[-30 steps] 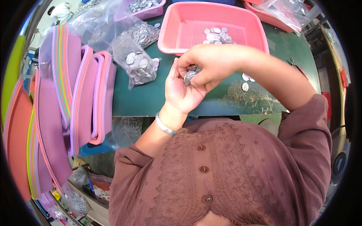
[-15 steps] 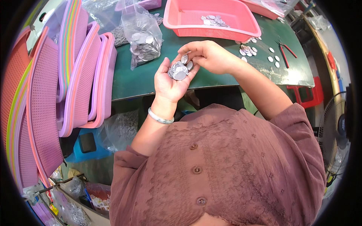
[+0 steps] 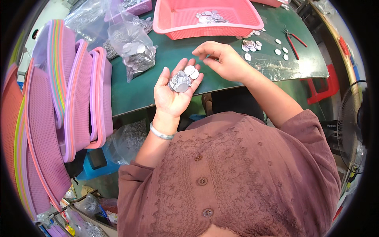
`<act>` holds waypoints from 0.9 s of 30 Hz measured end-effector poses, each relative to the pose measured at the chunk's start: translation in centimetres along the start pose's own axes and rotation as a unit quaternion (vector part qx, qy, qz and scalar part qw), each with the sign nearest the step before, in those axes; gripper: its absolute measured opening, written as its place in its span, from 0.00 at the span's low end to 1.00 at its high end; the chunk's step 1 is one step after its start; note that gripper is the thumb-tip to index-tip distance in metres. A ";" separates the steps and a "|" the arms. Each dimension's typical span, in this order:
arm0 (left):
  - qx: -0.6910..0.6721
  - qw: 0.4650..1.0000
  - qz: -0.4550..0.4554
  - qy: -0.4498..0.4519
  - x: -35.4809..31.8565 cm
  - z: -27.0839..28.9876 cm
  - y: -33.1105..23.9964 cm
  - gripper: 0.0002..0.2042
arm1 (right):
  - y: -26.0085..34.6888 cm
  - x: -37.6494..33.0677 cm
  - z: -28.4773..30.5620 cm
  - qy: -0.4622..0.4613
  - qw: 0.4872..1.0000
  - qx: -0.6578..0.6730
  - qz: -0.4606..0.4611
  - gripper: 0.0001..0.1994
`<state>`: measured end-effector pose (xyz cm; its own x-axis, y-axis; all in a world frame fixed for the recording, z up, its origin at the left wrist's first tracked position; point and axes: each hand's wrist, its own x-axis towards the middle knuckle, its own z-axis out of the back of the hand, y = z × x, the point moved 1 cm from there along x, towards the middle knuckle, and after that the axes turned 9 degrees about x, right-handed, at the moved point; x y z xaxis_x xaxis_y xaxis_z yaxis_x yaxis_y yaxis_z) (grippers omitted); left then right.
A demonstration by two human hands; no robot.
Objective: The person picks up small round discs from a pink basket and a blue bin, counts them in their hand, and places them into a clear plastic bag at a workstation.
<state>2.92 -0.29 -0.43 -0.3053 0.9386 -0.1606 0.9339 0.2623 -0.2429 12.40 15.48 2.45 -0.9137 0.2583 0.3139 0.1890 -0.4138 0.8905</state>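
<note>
My left hand (image 3: 169, 96) lies palm up above the table's near edge, its fingers curved under a heap of small silver metal discs (image 3: 181, 87). Two of the discs (image 3: 192, 72) rest on the fingers, a little apart from the heap. Just right of it, my right hand (image 3: 225, 61) hovers with its fingers bent and the thumb apart from them; I see nothing in it. A clear plastic bag (image 3: 138, 59) full of similar discs stands on the table to the left of my hands.
Beyond my hands sits a pink basket (image 3: 209, 31) with some discs inside. More loose discs (image 3: 251, 45) and red-handled pliers (image 3: 294, 45) lie on the green table (image 3: 233, 94) at right. Stacked plastic baskets (image 3: 79, 102) crowd the left side. A fan (image 3: 349, 126) stands at far right.
My right hand has drawn away from the discs in my left palm, leaving a gap between the hands. Two discs at the fingers now lie flatter. The whole view has shifted slightly.
</note>
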 end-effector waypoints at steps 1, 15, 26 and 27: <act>0.006 1.000 -0.002 -0.002 0.2 -0.1 0.1 0.25 | -0.2 0.0 0.4 0.010 1.000 -0.020 0.016 0.14; 0.001 0.998 0.008 -0.058 2.9 -0.2 0.5 0.27 | -2.3 2.3 1.8 0.107 0.967 -0.169 0.159 0.07; 0.009 0.999 0.001 -0.036 3.2 -0.4 -0.2 0.28 | -4.3 3.0 3.0 0.024 0.849 0.461 -0.258 0.05; 0.002 1.000 0.000 -0.031 3.1 -0.4 -0.2 0.28 | -4.3 3.0 3.1 0.025 0.838 0.480 -0.258 0.05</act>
<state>1.82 2.67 -0.46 -0.3157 0.9229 -0.2205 0.9334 0.2603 -0.2469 9.97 20.71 0.53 -0.9719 0.1408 -0.1884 -0.0557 0.6405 0.7659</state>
